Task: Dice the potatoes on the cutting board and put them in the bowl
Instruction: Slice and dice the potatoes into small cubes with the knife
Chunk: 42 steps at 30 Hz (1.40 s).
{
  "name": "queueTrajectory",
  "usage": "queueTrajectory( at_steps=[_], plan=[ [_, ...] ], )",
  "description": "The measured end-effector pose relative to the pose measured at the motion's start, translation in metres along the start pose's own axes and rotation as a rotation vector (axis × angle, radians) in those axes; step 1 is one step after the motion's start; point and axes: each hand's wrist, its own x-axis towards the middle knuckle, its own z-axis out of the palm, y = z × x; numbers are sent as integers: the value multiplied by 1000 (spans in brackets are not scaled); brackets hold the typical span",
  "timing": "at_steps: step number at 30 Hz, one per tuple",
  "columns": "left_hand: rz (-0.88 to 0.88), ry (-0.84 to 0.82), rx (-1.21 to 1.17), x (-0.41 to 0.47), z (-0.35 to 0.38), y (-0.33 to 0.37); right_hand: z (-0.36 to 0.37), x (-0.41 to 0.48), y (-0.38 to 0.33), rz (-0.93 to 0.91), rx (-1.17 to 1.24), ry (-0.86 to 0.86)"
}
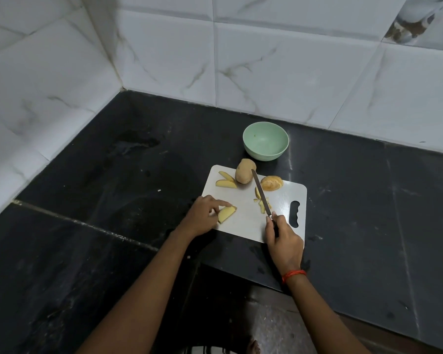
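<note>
Potatoes lie in several states on your white cutting board, which sits near the front edge of the black stone surface with its handle slot to the right. One whole potato, brown-skinned and uncut, rests at the board's far edge, its long axis running away from you toward the back edge of the surface. Just left of it are two pale yellow wedges, lying close together with their tips meeting toward the right. To its right rests a cut potato half, skin side up, with slice lines across it. A few thin strips lie mid-board beside the blade.

Your left hand reaches in over the board's left edge, palm down and fingers curled. Its forefinger and thumb pinch a flat potato piece whose long axis runs diagonally from near left to far right.

Your right hand, with a red thread at the wrist, is wrapped round the handle of the knife. The blade points away from you, its tip leaning slightly left and ending beside the whole potato. Whether the edge touches the board, you cannot tell from here.

The pale green bowl stands upright just past the board's far edge, between it and the back edge of the surface.
</note>
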Motion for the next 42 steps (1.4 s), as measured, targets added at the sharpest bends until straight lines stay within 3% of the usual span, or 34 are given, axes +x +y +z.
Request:
queueTrajectory(
  at_steps=[3,6,10,17,20,25,34,42],
  plan=[
    [-21,-259,53,10,-21,-3,0,0,0,3,-12,-4],
    [-24,-298,82,15,-28,-3,-1,0,0,8,-16,-17],
    [22,-143,118,11,-15,2,0,0,-1,6,-24,-7],
    [-10,330,78,-9,41,7,-2,1,-3,15,-27,-16],
    [24,449,105,-16,59,7,-4,-1,-4,-7,-4,-12],
    [45,490,110,-18,61,9,-7,-15,-15,-115,65,-30],
    [24,496,108,-15,64,5,17,-33,-39,-103,-70,-261],
    [38,510,179,-15,64,7,26,-27,-42,-80,-141,-277]
  ],
)
